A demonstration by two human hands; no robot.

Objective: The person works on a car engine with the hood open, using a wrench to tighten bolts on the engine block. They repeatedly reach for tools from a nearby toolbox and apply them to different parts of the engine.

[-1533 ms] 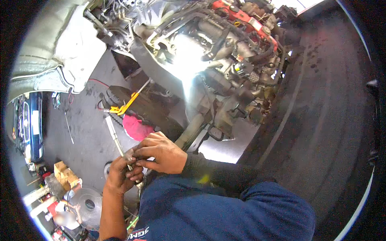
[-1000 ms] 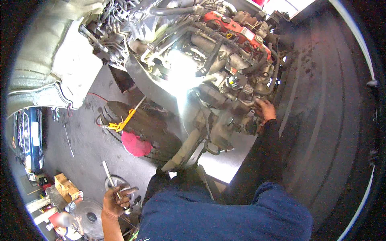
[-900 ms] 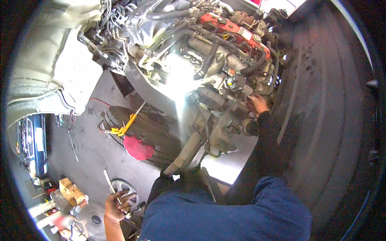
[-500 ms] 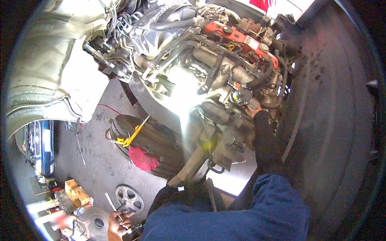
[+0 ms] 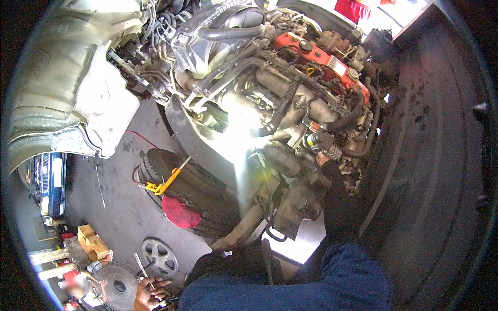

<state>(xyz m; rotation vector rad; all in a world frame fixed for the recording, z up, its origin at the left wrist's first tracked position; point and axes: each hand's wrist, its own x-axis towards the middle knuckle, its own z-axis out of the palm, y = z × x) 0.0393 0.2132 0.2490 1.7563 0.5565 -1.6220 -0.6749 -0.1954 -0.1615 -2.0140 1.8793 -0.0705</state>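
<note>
My right arm, in a dark sleeve, reaches into the engine bay. My right hand [image 5: 323, 158] is at the lower side of a dark ribbed cylindrical engine part [image 5: 322, 143]; its fingers are mostly hidden there. An orange connector [image 5: 314, 126] sits just above that part. The engine has a red top cover [image 5: 321, 61] with dark caps on it. At the lower left edge, my left hand [image 5: 150, 293] is closed around a slim silver hand tool [image 5: 140, 263], whose exact kind I cannot make out.
Below the fender [image 5: 189, 127] is a tyre [image 5: 207, 189] bearing a yellow tool [image 5: 165, 181] and red cloth [image 5: 180, 211]. A wheel cover [image 5: 159, 255], fan [image 5: 116, 285] and wooden box [image 5: 93, 242] stand lower left. Glare [image 5: 241, 127] hides part of the engine.
The view has shifted, so the engine appears lower and farther right. My right hand has moved down and left against the ribbed part. My left hand still holds the silver tool.
</note>
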